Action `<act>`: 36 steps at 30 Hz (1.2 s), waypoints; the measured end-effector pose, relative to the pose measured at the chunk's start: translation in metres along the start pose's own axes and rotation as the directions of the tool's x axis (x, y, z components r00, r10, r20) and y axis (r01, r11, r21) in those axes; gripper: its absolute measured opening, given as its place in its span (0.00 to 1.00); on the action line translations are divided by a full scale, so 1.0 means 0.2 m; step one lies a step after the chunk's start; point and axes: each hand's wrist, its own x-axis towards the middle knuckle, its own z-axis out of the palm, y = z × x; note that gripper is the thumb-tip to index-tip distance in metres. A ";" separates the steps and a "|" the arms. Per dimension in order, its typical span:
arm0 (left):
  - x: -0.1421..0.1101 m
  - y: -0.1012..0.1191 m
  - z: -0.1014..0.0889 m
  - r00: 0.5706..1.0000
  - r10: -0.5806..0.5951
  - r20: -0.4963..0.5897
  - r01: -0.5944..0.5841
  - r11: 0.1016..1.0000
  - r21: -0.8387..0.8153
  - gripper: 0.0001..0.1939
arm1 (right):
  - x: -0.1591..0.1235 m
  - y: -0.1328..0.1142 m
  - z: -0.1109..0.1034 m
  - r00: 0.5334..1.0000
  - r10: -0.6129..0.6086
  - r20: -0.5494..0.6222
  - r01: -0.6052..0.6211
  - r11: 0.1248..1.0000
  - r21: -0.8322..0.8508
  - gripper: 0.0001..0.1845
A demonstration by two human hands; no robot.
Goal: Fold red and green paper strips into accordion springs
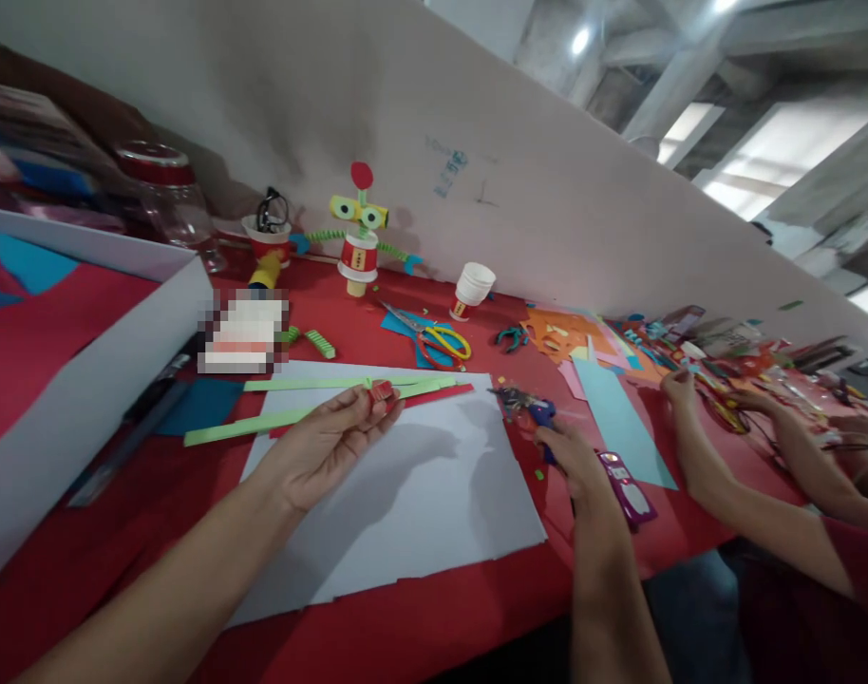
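Observation:
My left hand (338, 439) is over a white sheet (398, 513), pinching a small folded piece of red paper (382, 392). Green paper strips (227, 429) and a red strip (441, 395) stretch out on both sides of these fingers; how they join is hidden. At the sheet's right edge, my right hand (573, 456) is wrapped round the blue handle of a glue gun (540, 413), its nozzle towards the left. Behind them lie scissors (444, 342) with yellow and red handles. A paper-cup figure (359, 252) with folded green arms stands against the wall.
White cups (475, 283), small pliers (511, 338) and orange paper scraps (566, 332) are at the back. A purple case (628, 489) lies beside a pale blue strip (623, 423). At left is a white box (84, 242). Another person's hands (690, 408) work at right.

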 end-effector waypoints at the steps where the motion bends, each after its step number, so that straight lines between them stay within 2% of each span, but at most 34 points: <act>1: 0.00 0.00 0.00 1.000 -0.008 0.010 0.008 1.000 -0.001 0.17 | -0.03 -0.02 0.02 1.000 0.005 -0.002 -0.004 0.998 0.061 0.04; 4: 0.01 -0.01 -0.02 0.998 -0.024 0.057 0.025 1.000 -0.012 0.17 | -0.19 -0.13 0.08 0.998 -0.060 -0.017 0.063 0.966 0.251 0.12; 5: 0.01 -0.01 -0.03 0.997 -0.024 0.067 0.025 1.000 -0.012 0.17 | -0.25 -0.17 0.10 0.990 -0.144 0.001 0.129 0.893 0.432 0.16; 6: 0.02 -0.02 -0.04 0.996 -0.023 0.083 0.024 1.000 -0.007 0.16 | -0.31 -0.22 0.12 0.972 -0.226 0.070 0.153 0.825 0.544 0.19; 8: 0.02 -0.02 -0.05 0.993 -0.013 0.113 0.013 1.000 0.003 0.14 | -0.41 -0.28 0.16 0.937 -0.323 0.137 0.181 0.780 0.599 0.15; 10: 0.03 -0.03 -0.07 0.991 -0.010 0.134 0.008 1.000 0.015 0.11 | -0.50 -0.32 0.18 0.906 -0.379 0.189 0.218 0.799 0.560 0.10; 12: 0.03 -0.03 -0.07 0.989 -0.009 0.146 0.005 1.000 0.024 0.09 | -0.56 -0.34 0.20 0.888 -0.428 0.166 0.287 0.800 0.526 0.11; 17: 0.03 -0.03 -0.06 0.989 -0.001 0.151 -0.003 1.000 0.024 0.07 | -0.64 -0.33 0.22 0.877 -0.473 0.084 0.421 0.841 0.339 0.12; 25: 0.02 -0.03 -0.05 0.997 -0.002 0.073 -0.001 0.999 0.044 0.06 | -0.67 -0.31 0.22 0.872 -0.484 0.065 0.467 0.866 0.178 0.11; 28: 0.01 -0.03 -0.04 0.997 0.002 0.080 -0.006 0.999 0.044 0.07 | -0.68 -0.31 0.23 0.870 -0.486 0.077 0.470 0.868 0.160 0.13; 31: 0.00 -0.03 -0.03 0.995 0.012 0.103 -0.017 0.999 0.046 0.06 | -0.68 -0.30 0.24 0.868 -0.495 0.035 0.488 0.865 0.118 0.14; 36: -0.01 -0.02 -0.03 0.996 0.023 0.087 -0.027 0.999 0.041 0.07 | -0.69 -0.28 0.25 0.820 -0.572 0.029 0.571 0.820 0.036 0.15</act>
